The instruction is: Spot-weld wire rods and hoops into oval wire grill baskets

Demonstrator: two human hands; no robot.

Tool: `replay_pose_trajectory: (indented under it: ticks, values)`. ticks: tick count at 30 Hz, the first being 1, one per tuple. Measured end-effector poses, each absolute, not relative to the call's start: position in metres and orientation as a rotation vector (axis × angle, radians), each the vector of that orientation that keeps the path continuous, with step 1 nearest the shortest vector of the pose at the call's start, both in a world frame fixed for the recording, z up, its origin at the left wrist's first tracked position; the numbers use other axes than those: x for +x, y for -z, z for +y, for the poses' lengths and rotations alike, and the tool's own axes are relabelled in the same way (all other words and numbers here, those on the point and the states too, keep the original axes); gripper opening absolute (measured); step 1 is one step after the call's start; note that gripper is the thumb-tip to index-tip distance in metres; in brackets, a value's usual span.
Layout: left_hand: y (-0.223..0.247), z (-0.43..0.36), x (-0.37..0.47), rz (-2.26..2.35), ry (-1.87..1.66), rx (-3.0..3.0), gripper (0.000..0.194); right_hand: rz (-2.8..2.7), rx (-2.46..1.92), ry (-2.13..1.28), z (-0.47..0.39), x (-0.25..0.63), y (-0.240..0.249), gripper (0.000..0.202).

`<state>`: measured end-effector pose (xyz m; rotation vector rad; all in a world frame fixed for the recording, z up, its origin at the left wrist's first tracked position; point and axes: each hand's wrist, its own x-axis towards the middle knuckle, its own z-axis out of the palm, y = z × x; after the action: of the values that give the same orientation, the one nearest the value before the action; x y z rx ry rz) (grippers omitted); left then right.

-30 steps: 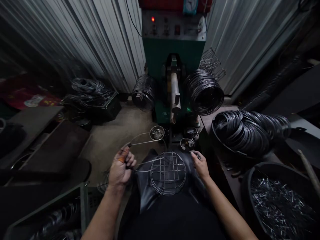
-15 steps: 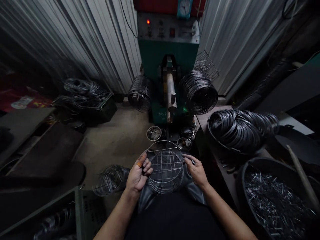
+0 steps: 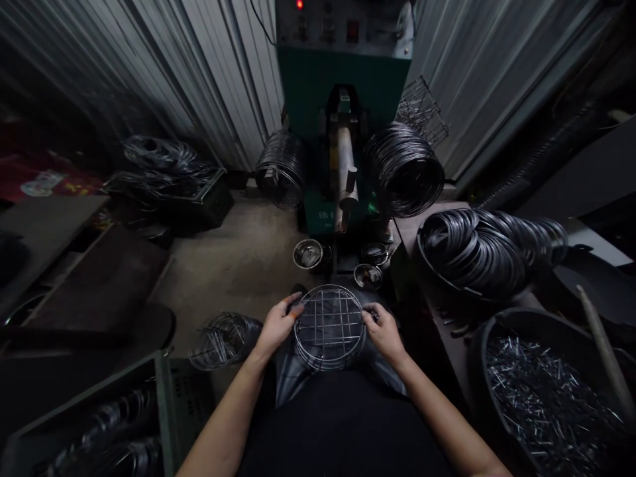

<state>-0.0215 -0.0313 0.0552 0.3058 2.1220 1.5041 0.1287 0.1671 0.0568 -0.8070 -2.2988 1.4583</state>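
A stack of round wire racks [image 3: 332, 328], each a ring crossed by straight wires, rests on my lap. My left hand [image 3: 279, 326] grips the rim of the upper rack at its left side, thumb on top and index finger stretched along the edge; its lower fingers are hidden. At the opposite side my right hand [image 3: 383, 332] pinches the rim with curled fingers. A small dark object, too small to name, shows by the right fingers. Beyond the racks stands a green machine [image 3: 308, 86] with a thick metal arm [image 3: 346, 162] pointing toward me.
Small metal bowls [image 3: 308, 254] sit beneath the machine arm. Wire coils [image 3: 405, 169] hang on both sides of it. To the right are a tub of wire rings [image 3: 477, 255] and a bucket of short wire pieces [image 3: 541, 391]. A cluster of round wirework [image 3: 223, 341] lies left, near a green crate [image 3: 163, 404].
My hands have lowered the upper rack flat onto the stack. The left fingers have straightened from a curled grip. The view has tipped slightly downward.
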Motion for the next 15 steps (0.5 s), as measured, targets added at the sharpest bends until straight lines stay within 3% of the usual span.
replay_pose_trajectory:
  ticks: [5, 15]
  values:
    - [-0.039, -0.030, -0.023, 2.261, -1.305, 0.438, 0.042, -2.321, -0.765, -1.482, 0.171, 0.128, -0.052, 0.027]
    - [-0.037, -0.032, -0.023, 2.265, -1.311, 0.454, 0.043, -2.366, -0.755, -1.524, 0.179, 0.128, -0.041, 0.032]
